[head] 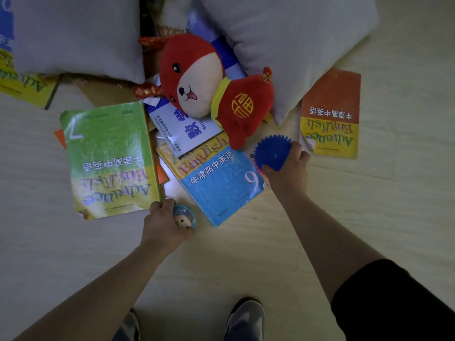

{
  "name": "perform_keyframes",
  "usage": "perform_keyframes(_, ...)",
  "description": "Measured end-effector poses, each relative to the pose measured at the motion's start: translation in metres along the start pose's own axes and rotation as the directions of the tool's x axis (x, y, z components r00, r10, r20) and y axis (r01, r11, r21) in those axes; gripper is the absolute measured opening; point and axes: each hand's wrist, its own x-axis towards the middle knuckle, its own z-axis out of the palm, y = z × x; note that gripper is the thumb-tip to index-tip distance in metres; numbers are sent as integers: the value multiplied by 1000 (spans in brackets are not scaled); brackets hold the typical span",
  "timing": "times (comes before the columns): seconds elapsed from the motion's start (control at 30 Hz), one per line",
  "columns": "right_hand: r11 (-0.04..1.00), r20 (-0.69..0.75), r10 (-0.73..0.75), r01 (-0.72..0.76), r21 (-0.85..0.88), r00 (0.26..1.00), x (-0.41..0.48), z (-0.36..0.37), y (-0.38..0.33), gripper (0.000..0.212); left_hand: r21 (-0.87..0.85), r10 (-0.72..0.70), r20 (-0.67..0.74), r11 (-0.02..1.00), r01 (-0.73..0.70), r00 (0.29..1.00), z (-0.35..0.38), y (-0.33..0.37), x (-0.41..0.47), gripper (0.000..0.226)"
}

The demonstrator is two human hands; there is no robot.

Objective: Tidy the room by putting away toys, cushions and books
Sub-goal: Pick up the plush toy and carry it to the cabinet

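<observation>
My left hand point(163, 223) grips a small blue ball with a cartoon face point(185, 216), low on the floor beside the green book point(108, 158). My right hand point(288, 171) curls round a spiky blue ball point(272, 151) just below a red plush dog point(216, 89). The plush lies across a white-and-blue book point(182, 129) and a blue English book point(221, 183). An orange-and-yellow book point(331, 114) lies to the right. Two grey cushions point(76, 33) point(290, 40) lie at the top.
The pale wooden floor point(246, 254) stretches below and to the right. Another yellow book point(24, 84) pokes out under the left cushion. My two feet in grey shoes point(246, 318) stand at the bottom edge. Cardboard shows between the cushions.
</observation>
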Motion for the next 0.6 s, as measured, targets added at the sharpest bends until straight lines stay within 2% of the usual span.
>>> perform_keyframes(0.17, 998, 1, 25, -25, 62, 1000, -20, -12, 2, 79, -17, 6, -8, 1000, -6, 1000, -15, 10, -4, 80)
perform_keyframes(0.33, 989, 42, 62, -67, 135, 997, -73, -51, -3, 79, -28, 11, 10, 1000, -11, 1000, -47, 30, -52, 86)
perform_keyframes(0.6, 943, 37, 127, -132, 305, 991, -178, -175, -41, 80, -148, 71, -71, 986, -80, 995, -139, 99, -170, 74)
